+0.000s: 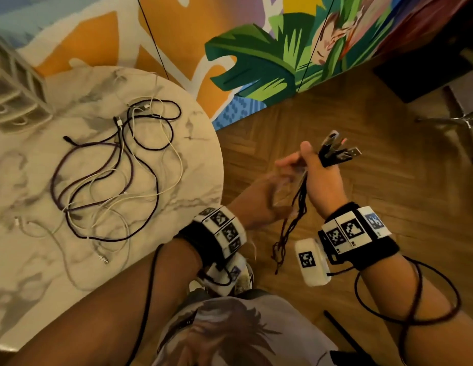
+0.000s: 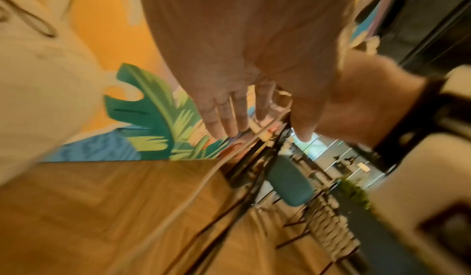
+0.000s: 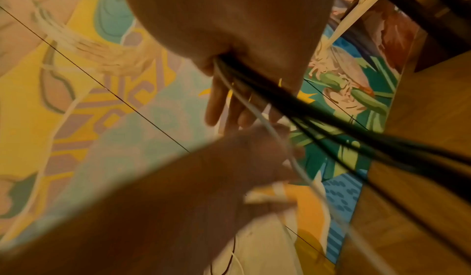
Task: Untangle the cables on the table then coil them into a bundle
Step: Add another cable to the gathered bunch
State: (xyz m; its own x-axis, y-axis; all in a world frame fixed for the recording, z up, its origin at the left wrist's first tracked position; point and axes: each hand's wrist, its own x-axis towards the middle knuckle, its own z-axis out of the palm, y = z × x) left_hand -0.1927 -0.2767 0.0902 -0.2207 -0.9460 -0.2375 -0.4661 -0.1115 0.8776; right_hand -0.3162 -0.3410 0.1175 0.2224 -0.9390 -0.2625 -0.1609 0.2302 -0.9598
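A tangle of black, purple and white cables [image 1: 111,175] lies on the round marble table [image 1: 32,186]. To the table's right, over the floor, my right hand [image 1: 313,165] grips a cable bundle [image 1: 296,212]; its USB plugs [image 1: 338,151] stick out above the hand and the strands hang down. In the right wrist view the black and white strands [image 3: 267,102] leave the right hand [image 3: 229,37]. My left hand [image 1: 280,175] is blurred, just left of the hanging strands. Its fingers [image 2: 224,118] are straight and lie against the cables [image 2: 203,180].
A pale perforated block [image 1: 16,88] stands at the table's back left. Chair legs [image 1: 462,120] stand on the wooden floor at the right. A painted mural wall [image 1: 256,62] runs behind. A dark bar [image 1: 343,336] lies on the floor near my right forearm.
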